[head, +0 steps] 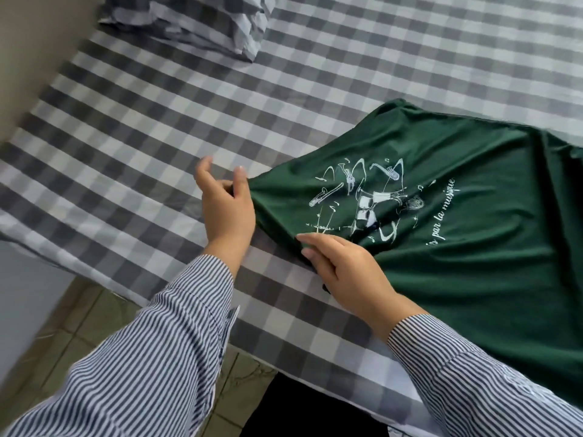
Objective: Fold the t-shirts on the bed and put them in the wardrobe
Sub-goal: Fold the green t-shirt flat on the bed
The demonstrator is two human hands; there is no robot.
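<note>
A dark green t-shirt point(457, 247) with a white print of musical instruments and script lettering lies spread on the checked bed point(157, 137), reaching to the right edge of the view. My left hand point(225, 206) pinches the shirt's left corner between thumb and finger, the other fingers raised. My right hand point(344, 269) grips the shirt's near edge a little to the right, fingers curled over the cloth. Both arms wear striped sleeves.
A pillow point(189, 20) in the same grey check lies at the top left of the bed. A beige wall point(31, 58) runs along the bed's left side. Tiled floor point(79, 326) shows below the bed's near edge.
</note>
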